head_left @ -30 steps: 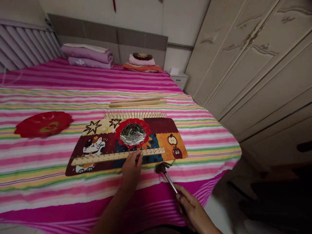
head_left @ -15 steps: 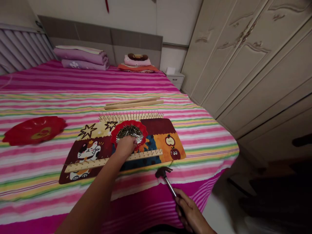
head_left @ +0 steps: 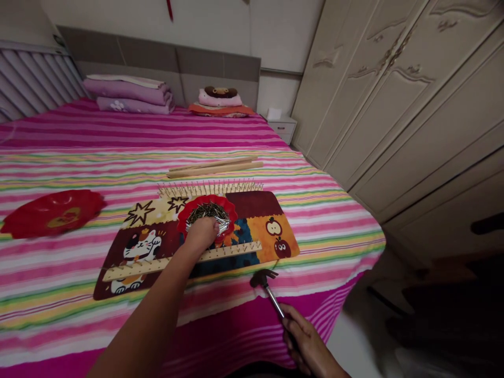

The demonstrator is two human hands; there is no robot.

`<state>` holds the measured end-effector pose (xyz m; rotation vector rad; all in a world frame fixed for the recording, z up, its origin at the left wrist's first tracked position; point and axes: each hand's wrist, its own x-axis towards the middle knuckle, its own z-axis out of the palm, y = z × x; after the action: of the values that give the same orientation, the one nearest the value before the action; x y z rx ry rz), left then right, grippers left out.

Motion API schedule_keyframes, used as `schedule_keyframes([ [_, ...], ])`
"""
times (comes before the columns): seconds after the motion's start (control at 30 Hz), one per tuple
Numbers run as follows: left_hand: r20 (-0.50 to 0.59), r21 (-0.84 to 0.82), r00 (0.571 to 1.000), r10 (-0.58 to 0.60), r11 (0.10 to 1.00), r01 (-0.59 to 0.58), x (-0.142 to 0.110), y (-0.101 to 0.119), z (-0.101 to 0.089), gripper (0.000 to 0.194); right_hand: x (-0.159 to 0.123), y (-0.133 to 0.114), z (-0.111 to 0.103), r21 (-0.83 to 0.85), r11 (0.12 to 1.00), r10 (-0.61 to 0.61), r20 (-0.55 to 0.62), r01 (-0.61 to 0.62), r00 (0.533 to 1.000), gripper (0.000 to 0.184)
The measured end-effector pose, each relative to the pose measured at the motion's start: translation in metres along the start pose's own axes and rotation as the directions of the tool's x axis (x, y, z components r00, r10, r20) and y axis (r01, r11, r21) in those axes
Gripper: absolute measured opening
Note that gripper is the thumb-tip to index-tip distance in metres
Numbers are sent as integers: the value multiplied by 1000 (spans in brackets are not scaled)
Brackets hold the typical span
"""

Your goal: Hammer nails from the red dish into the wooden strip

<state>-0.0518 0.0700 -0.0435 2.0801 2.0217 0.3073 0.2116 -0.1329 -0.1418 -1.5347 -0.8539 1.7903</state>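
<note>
My left hand (head_left: 202, 234) dips into a red scalloped bowl (head_left: 233, 209) full of loose nails (head_left: 201, 211). Its fingers are curled together, and whatever they pinch is hidden. Under my left wrist lies a narrow wooden strip (head_left: 232, 250) with nails standing along its right part and small dark marks along its left. Lower right, my right hand (head_left: 305, 341) is wrapped around the dark grip of a claw hammer (head_left: 272, 296). The hammer's head is over the near side of the bed, just below the patterned mat (head_left: 255, 203) that carries the bowl and strip.
Behind the bowl, another wooden strip (head_left: 212, 187) bristles with upright nails. Bare wooden strips (head_left: 220, 169) lie farther back. A red tray (head_left: 53, 212) rests at left on the striped bedspread (head_left: 315, 220). Folded bedding (head_left: 129, 94) is by the headboard; a wardrobe (head_left: 378, 105) stands right.
The whole view shifts slightly. My left hand stays in the bowl of nails, and my right hand keeps the hammer in nearly the same place.
</note>
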Motion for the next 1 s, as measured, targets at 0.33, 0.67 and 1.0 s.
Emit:
schedule_keyframes([
  [0.33,95,-900,989,-113,415,134,-23,-13,-34,31,-1,-2,0,-27,1000,3,8,-3,1000,54],
  [0.67,-109,-921,918,-382,386,51,-95,-12,-4,34,-6,-10,5,-40,998,38,-41,-40,998,55],
  [1.0,-114,-936,824,-556,338,99,-105,2,48,32,-8,-11,5,-24,998,50,-43,-51,998,54],
])
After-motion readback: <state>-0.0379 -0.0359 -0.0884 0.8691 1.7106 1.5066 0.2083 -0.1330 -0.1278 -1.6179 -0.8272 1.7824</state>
